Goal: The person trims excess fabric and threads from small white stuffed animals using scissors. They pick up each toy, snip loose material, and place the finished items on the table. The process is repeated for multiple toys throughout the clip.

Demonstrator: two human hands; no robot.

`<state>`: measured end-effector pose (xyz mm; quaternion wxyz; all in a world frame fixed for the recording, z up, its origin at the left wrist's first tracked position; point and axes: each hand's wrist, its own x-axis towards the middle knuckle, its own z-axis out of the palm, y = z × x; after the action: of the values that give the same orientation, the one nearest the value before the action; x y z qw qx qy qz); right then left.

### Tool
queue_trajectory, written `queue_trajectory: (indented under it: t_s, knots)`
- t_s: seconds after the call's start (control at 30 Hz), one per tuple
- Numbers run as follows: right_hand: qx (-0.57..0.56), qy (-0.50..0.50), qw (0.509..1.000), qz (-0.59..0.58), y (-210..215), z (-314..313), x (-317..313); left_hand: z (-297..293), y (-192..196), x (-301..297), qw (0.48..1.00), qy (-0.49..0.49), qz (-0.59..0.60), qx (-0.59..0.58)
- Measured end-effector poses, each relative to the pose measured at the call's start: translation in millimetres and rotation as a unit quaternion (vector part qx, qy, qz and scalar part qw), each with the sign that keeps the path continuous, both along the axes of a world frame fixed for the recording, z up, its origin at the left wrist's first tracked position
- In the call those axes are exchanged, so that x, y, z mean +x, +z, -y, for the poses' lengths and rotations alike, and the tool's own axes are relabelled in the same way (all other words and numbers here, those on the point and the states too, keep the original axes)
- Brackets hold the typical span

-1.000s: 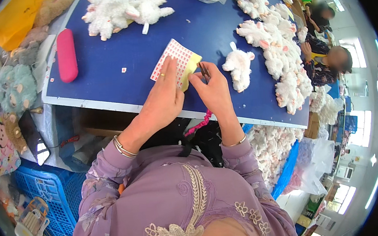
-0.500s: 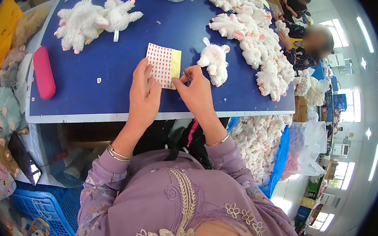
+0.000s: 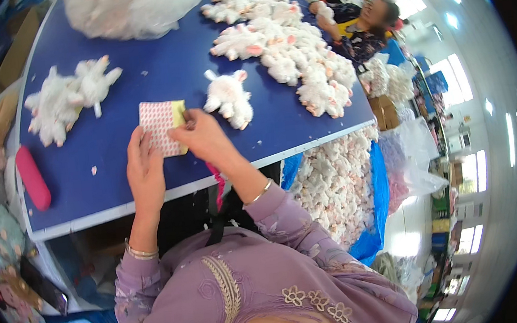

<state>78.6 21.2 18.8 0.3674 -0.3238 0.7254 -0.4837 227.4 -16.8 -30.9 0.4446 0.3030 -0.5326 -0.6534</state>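
Note:
A small sheet of red-printed stickers (image 3: pixel 158 122) with a yellow edge lies in front of me over the blue table. My left hand (image 3: pixel 146 175) has its lower left corner between fingers and thumb. My right hand (image 3: pixel 203 139) is closed around dark, thin tweezers (image 3: pixel 191 124), mostly hidden by the fingers; its thumb rests at the sheet's yellow side. Just right of the sheet is a single white plush animal (image 3: pixel 229 99) with pink ears and a white tag. One loose sticker (image 3: pixel 94 170) sits on the table to the left.
Two white plush animals (image 3: pixel 57 103) lie at left, above a pink oblong case (image 3: pixel 33 178). A big pile of white plush (image 3: pixel 298 58) covers the right side. Clear plastic bag (image 3: pixel 132 12) lies at the far edge. Another person (image 3: pixel 361 30) works at far right; a blue-lined heap of plush (image 3: pixel 335 185) stands below.
My view has turned, so the table and everything on it appear shifted left. The right hand has tilted over the sheet, its thumb now further onto it. The left hand stays at the sheet's corner.

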Motion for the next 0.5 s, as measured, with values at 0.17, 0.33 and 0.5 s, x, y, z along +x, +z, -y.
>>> queue_trajectory:
  t_s: [0.17, 0.33, 0.5]
  knots:
    - [-0.023, -0.033, 0.958, -0.282, -25, 12, -6, 3, -11, -6, 1.000, 0.014, -0.004, -0.017]
    - [0.054, 0.031, 0.954, -0.294, -3, 22, -18, -3, 1, -5, 1.000, 0.005, 0.014, -0.019]
    - [0.073, 0.066, 0.970, -0.222, -5, 30, -22, -1, 2, -5, 1.000, -0.008, 0.017, -0.012]
